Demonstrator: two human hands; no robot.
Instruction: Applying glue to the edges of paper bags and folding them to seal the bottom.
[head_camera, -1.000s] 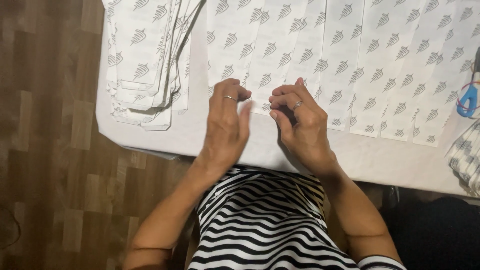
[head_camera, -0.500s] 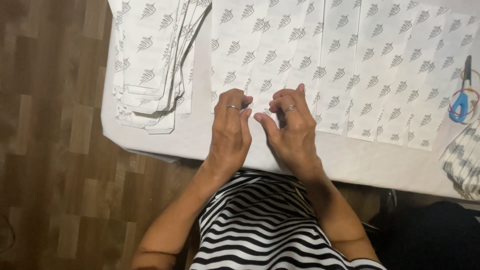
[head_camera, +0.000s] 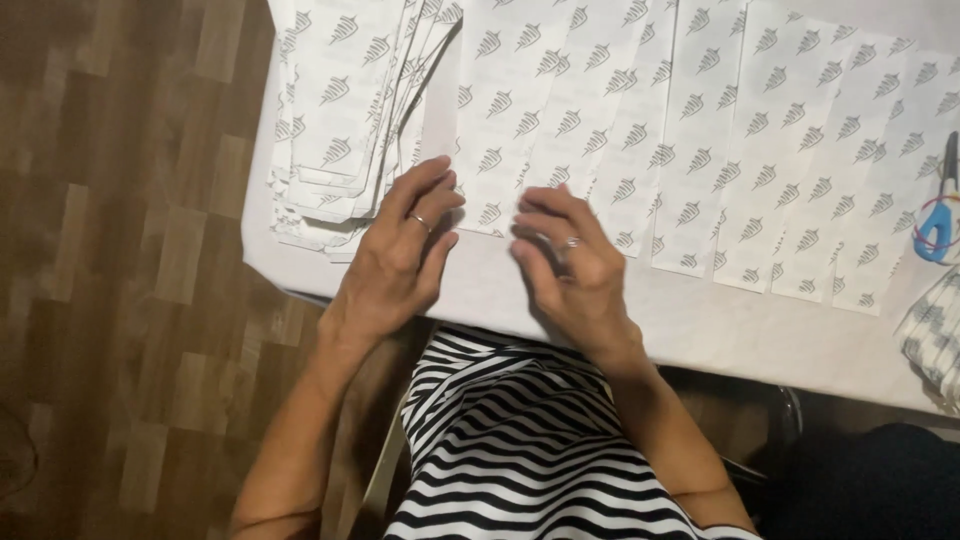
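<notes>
1. Two hands rest near the front edge of the white table (head_camera: 700, 330), and between them lies the lower end of a long white paper strip (head_camera: 500, 130) printed with small grey leaf marks.
2. The left hand (head_camera: 405, 250) lies flat with the fingers stretched out; its fingertips touch the left edge of this strip and hold nothing. It wears a ring.
3. The right hand (head_camera: 570, 265) also wears a ring. Its fingers are bent a little and press down on the bottom of the strip and the next one; nothing is gripped.
4. To the right of the strip, more strips (head_camera: 800, 150) of the same print lie side by side, each overlapping its neighbour.
5. To the left of the strip, touching the left hand, there is a loose pile of printed sheets (head_camera: 340, 110).
6. Far right of the strip, near the table edge, lie scissors with blue handles (head_camera: 938, 215).
7. Below the table edge one sees a black and white striped garment (head_camera: 530, 450) and, at the left, a brown wooden floor (head_camera: 120, 270).
</notes>
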